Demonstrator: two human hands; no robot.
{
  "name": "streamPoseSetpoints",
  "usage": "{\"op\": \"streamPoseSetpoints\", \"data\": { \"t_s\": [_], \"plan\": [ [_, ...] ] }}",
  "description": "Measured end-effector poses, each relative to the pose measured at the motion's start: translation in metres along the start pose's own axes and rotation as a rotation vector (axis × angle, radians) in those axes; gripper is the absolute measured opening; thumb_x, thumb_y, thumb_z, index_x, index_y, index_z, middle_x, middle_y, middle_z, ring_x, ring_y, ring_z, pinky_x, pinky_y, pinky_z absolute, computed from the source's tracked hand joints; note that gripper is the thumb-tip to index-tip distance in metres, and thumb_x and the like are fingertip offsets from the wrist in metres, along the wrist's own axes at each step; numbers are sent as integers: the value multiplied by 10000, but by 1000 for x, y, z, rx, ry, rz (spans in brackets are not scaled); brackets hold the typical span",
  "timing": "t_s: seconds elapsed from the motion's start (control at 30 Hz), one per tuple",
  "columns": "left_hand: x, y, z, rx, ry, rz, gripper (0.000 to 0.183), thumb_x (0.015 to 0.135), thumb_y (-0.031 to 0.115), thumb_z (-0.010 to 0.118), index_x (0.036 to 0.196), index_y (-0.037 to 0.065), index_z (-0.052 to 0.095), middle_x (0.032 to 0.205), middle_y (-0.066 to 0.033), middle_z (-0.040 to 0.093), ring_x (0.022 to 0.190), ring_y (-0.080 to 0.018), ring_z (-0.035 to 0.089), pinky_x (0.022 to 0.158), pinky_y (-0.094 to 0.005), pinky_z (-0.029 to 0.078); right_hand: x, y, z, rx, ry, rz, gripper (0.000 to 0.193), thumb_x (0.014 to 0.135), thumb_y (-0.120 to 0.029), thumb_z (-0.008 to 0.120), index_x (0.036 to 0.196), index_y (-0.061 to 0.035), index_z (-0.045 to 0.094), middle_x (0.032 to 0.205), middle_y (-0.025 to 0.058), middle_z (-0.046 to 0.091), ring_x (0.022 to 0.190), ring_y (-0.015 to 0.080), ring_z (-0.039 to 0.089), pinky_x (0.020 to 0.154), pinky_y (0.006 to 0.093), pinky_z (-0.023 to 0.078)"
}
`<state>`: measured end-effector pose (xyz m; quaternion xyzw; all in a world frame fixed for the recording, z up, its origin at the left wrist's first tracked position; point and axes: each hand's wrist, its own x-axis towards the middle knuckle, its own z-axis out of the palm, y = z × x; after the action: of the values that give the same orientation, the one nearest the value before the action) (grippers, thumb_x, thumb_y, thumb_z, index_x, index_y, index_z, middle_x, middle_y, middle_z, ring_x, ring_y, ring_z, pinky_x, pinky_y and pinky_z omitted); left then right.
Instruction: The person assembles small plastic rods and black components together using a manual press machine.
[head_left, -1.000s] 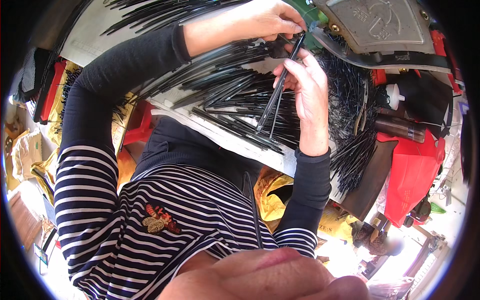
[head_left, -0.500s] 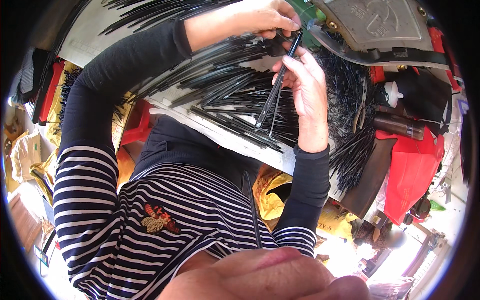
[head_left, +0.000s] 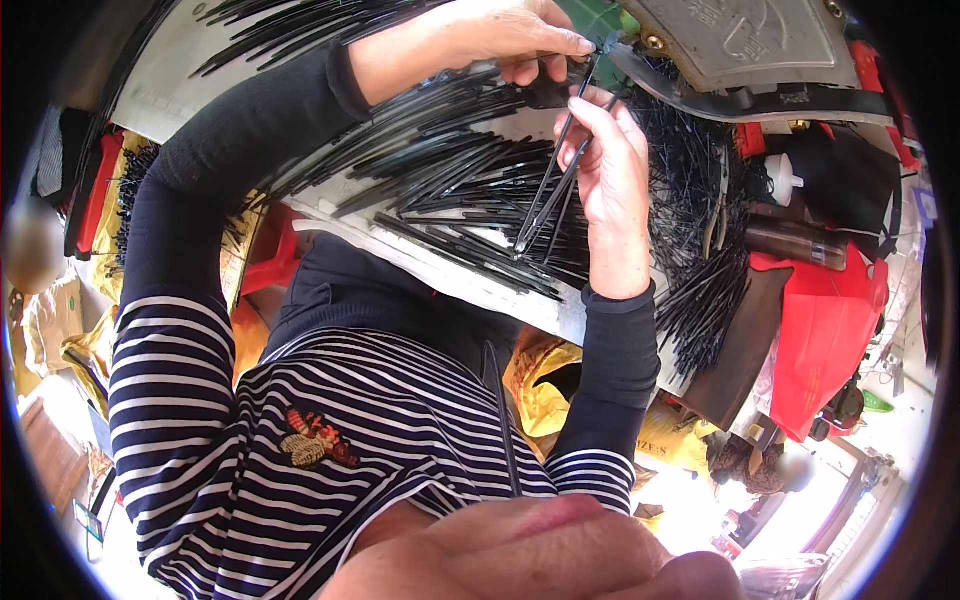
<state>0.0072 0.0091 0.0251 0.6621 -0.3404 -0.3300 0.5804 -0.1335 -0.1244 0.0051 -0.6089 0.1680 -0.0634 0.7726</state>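
My right hand (head_left: 612, 165) is closed on a few narrow, glossy black strips (head_left: 548, 200), pinched between thumb and fingers. Their lower ends hang down to the left over the table, spread slightly apart. To its upper left, my left hand (head_left: 520, 42) reaches in with fingers drawn together, the fingertips close to the strips' upper ends. Whatever sits between those fingertips is too small to make out. Both hands are beside a grey metal machine (head_left: 745, 45) with a green part (head_left: 592, 18). Beneath them lie many loose black strips (head_left: 450, 175).
The pale work table (head_left: 450, 278) has more black strips (head_left: 300, 30) at its far left. A tangled dark heap (head_left: 690, 190) lies right of my right hand. Beyond it are a brown cylinder (head_left: 795, 242), a white nozzle-topped bottle (head_left: 783, 180) and a red bag (head_left: 825, 335).
Both hands have shifted slightly left, and my left fingers have straightened toward the machine. The strips in my right hand have fanned apart at the upper end.
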Motion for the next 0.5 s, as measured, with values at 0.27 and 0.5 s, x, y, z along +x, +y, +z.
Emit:
{"op": "streamPoseSetpoints", "data": {
  "t_s": [0.27,0.5],
  "plan": [
    [-5,4,3,76,-154,41,328,919,197,475,719,-28,605,628,-69,618,476,-111,576,441,-222,453,6,1,1,20,-58,-60,191,842,-91,609,973,30,539,774,104,615,517,76,518,439,171,391],
    [-3,2,4,45,-127,58,350,922,200,471,689,-23,606,574,-54,596,456,-104,559,428,-216,434,10,-3,2,15,-38,-74,186,840,-82,608,971,34,542,780,103,620,515,81,517,439,174,394]
  ]
}}
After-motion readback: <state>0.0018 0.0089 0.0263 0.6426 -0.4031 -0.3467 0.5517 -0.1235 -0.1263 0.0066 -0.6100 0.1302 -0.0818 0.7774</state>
